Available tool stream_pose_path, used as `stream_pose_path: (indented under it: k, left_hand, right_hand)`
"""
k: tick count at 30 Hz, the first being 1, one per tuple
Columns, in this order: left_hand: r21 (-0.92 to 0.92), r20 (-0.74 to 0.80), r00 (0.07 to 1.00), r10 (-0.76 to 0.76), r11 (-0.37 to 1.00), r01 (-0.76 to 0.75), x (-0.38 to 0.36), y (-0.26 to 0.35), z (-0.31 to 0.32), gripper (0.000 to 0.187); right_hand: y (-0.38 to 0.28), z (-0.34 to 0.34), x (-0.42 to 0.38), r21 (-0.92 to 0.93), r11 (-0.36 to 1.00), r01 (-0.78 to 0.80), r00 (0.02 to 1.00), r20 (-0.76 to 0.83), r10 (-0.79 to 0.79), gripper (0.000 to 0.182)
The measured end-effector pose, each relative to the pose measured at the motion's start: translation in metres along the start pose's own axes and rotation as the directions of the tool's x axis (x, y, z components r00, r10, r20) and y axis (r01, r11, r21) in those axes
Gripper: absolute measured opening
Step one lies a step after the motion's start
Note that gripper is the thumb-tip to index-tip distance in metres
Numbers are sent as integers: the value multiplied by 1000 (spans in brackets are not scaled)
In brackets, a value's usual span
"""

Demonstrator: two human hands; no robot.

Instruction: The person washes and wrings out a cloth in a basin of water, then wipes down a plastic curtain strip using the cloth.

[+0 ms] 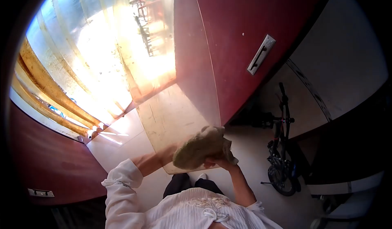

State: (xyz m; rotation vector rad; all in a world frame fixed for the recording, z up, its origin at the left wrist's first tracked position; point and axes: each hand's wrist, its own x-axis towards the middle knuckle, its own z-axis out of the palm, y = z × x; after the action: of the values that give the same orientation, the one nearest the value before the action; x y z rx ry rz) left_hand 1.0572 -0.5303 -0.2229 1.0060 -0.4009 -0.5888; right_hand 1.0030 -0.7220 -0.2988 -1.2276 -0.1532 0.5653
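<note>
A crumpled grey-green cloth point(200, 149) is in front of my body, bunched up at its right end. My right hand point(220, 163) grips it from below at that end, with the fingers curled against it. My left hand point(166, 153) reaches in from the left and meets the cloth's left edge. It is blurred, and its fingers are hidden by the cloth. Around and behind the cloth hangs a wide see-through plastic strip point(171, 110), scratched and yellowish, its lower edge close to my legs.
More yellowed plastic strips point(61, 90) hang in the bright doorway at left. A red door panel point(241, 37) with a metal handle point(261, 54) stands at right, another red panel point(53, 159) at lower left. A small bicycle point(281, 159) is parked on the pale floor at right.
</note>
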Motion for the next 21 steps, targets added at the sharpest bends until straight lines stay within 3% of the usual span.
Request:
stream_pose_path:
  k: [1,3,4,5,6,7,8,10,13,15,18,20,21]
  left_hand:
    - [-17,75,995,-62,998,64,-9,-5,-9,37]
    - [-163,14,995,-102,981,103,-12,-27,-37,39]
    - [56,9,1000,29,998,-29,-14,46,11,38]
    - [-190,-98,994,44,980,-62,1,53,-11,31]
    - [-412,-203,977,58,900,-139,16,61,-33,28]
    - [-252,-409,902,138,933,-257,28,104,-18,27]
    - [-293,-149,909,389,861,-416,37,127,-34,30]
    - [-229,-122,906,406,876,-424,44,160,-17,34]
    - [-17,-38,882,470,882,-470,48,196,17,59]
    - [129,-53,905,423,901,-414,35,156,16,52]
    - [238,-152,973,175,962,-136,0,49,-17,43]
    - [146,-234,972,-27,987,62,-34,-15,-49,38]
    - [40,-275,953,-123,989,140,-51,-37,-70,36]
  right_hand:
    - [-14,14,-5,-169,985,-39,997,-74,27,37]
    - [-14,15,-1,-217,972,-88,993,-92,70,34]
    - [-14,17,2,-261,957,-125,989,-106,101,31]
    - [-19,18,4,-260,955,-145,986,-115,119,20]
    - [-25,19,7,-328,930,-164,982,-139,124,25]
    - [-26,17,9,-309,939,-149,984,-139,111,27]
    - [-25,14,10,-291,947,-133,985,-141,95,29]
    - [-11,6,12,-295,944,-148,982,-157,105,31]
    - [8,-6,19,-328,930,-164,947,-317,55,34]
    - [16,-12,33,-321,941,-104,944,-330,-8,35]
    - [13,-23,44,-387,915,-118,942,-336,-21,35]
    - [13,-10,36,-368,910,-190,954,-287,83,34]
    - [16,-3,38,-377,918,-123,960,-281,13,33]
